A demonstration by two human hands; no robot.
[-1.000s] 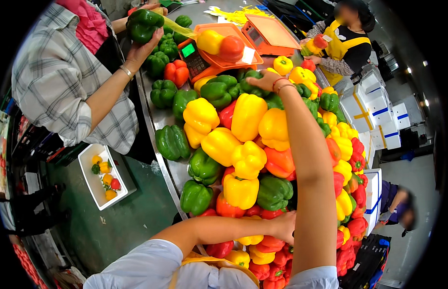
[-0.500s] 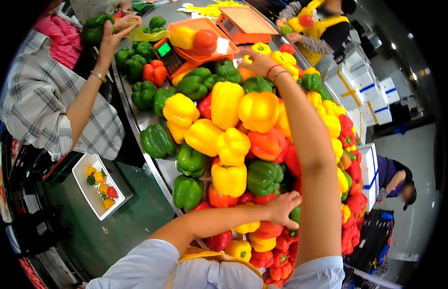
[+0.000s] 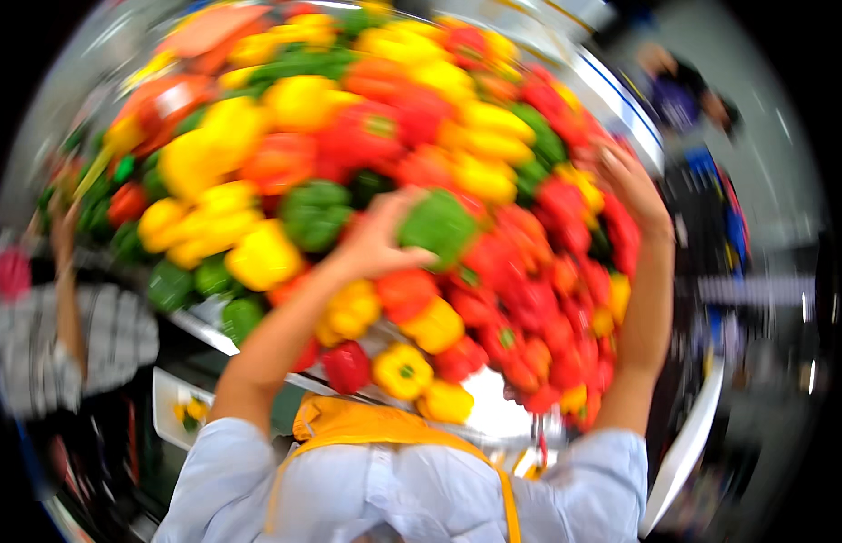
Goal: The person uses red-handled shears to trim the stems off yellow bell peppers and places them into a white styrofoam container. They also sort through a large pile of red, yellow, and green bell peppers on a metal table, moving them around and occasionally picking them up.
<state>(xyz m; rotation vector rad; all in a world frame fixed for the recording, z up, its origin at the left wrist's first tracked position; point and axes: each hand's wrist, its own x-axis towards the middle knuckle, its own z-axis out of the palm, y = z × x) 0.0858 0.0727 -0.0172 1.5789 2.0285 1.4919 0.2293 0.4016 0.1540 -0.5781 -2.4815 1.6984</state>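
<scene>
Shiny metal table (image 3: 495, 405) under glossy peppers (image 3: 263, 255)

We curve our left hand (image 3: 377, 240) around the left side of 1 smooth, rounded green pepper (image 3: 441, 226), thumb and fingers parted; blur hides whether they grip. Below that pepper, some table lies open. To its right, our right hand (image 3: 631, 188) is at lobed red peppers (image 3: 530, 294), finger closure unclear. 0.5 s ago, that hand was beside the orange scale (image 3: 172, 101).
</scene>
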